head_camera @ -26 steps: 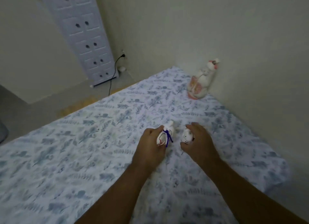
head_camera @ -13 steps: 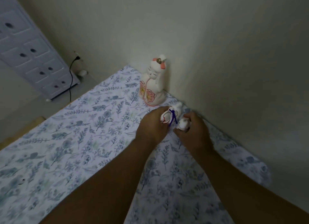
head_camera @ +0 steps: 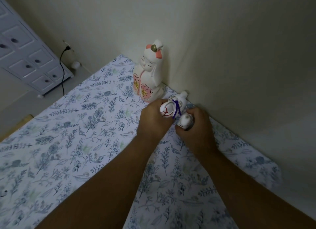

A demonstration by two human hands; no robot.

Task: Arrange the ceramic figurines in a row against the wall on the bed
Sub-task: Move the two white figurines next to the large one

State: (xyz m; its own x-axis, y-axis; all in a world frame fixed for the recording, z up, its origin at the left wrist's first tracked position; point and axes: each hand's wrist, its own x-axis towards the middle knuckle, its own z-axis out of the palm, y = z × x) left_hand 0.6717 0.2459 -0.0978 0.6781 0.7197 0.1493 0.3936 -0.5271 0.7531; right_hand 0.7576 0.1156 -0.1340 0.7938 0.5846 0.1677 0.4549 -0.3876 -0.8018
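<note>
- A white drawer cabinet [head_camera: 25, 57] stands on the floor at far left; a black cord [head_camera: 62, 71] hangs from a wall socket just beside it
- The bed [head_camera: 77, 134] carries a floral sheet and meets the wall [head_camera: 239, 57] along its right edge
- A tall white figurine [head_camera: 148, 74] with pink flowers stands upright against the wall
- The left hand [head_camera: 153, 121] has its fingers wrapped round a small figurine with a purple cord [head_camera: 172, 107], just beside the tall one and close to the wall
- The right hand [head_camera: 196, 126] has its fingers closed on a smaller white figurine [head_camera: 183, 123]; the two small pieces touch
</note>
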